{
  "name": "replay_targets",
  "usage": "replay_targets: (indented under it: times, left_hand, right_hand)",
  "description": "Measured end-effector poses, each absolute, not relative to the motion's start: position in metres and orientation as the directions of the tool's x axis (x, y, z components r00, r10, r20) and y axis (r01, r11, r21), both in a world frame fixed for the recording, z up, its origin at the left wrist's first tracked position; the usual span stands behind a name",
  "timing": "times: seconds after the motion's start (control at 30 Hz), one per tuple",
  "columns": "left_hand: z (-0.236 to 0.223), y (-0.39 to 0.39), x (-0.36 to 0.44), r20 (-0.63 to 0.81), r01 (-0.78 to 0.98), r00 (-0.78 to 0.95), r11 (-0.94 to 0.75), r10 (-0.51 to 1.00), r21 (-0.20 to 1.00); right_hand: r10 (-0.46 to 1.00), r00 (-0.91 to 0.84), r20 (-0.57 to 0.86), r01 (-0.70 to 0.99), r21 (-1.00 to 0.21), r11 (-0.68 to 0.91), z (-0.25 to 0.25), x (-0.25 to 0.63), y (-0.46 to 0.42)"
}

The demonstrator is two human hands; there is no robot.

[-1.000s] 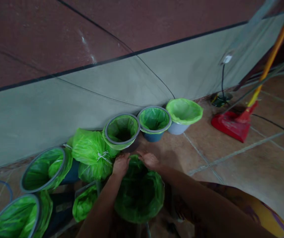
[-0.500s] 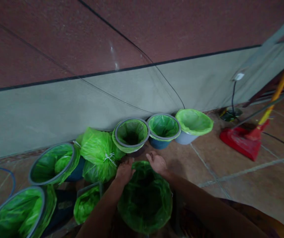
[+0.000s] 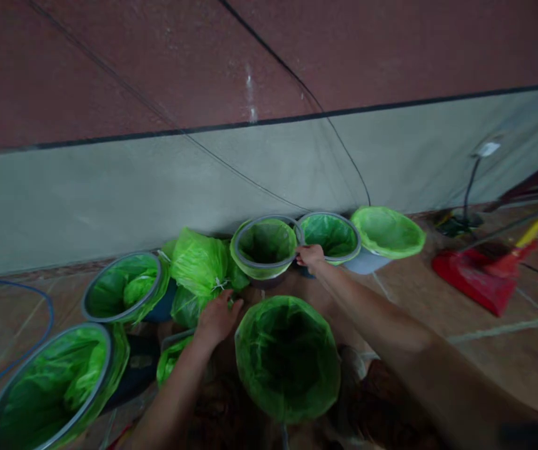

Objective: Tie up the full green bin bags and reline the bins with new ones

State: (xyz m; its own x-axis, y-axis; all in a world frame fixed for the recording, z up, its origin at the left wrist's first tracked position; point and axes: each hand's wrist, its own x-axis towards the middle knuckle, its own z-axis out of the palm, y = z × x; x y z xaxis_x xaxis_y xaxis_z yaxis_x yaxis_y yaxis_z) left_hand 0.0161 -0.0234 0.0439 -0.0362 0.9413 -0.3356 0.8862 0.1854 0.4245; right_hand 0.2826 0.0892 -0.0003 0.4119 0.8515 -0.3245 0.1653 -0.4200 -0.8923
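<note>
My right hand (image 3: pixel 310 255) reaches forward, its fingers closed on the right edge of a grey rim ring (image 3: pixel 276 217). That ring sits a little askew over a bin with a green liner (image 3: pixel 266 265) by the wall. My left hand (image 3: pixel 218 317) holds nothing; its thumb and fingers are apart, beside a knotted green plastic bag (image 3: pixel 198 259). Between my forearms stands a bin lined with a green bag (image 3: pixel 288 409), the bag folded over its edge and no grey ring on it.
Along the wall stand another ringed bin (image 3: pixel 329 256) and a ringless lined bin (image 3: pixel 388 250). Two large ringed bins (image 3: pixel 109 340) and a smaller lined bin (image 3: pixel 168 362) are on the left. A red dustpan (image 3: pixel 475 278) lies right; a blue hose (image 3: pixel 46 303) lies left.
My right hand has left the near bin's edge and gone forward onto the grey ring. My left hand has moved off that bin to the left. The view has shifted.
</note>
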Motion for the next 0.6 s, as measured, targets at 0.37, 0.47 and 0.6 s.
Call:
replay_targets:
  times: [0.37, 0.47, 0.6]
  left_hand:
    - [0.086, -0.037, 0.04, -0.517, 0.035, 0.034, 0.516, 0.855, 0.856]
    - [0.087, -0.05, 0.047, -0.546, 0.104, 0.073, 0.538, 0.835, 0.837]
    - [0.077, -0.061, 0.046, -0.536, 0.333, 0.144, 0.469, 0.832, 0.818]
  right_hand:
    - [0.892, 0.275, -0.359, 0.419, -0.79, -0.448, 0.024, 0.34, -0.115]
    - [0.899, 0.272, -0.344, 0.603, -0.666, -0.438, 0.005, 0.345, -0.147]
    - [0.886, 0.246, -0.392, 0.713, -0.546, -0.44, -0.015, 0.34, -0.16]
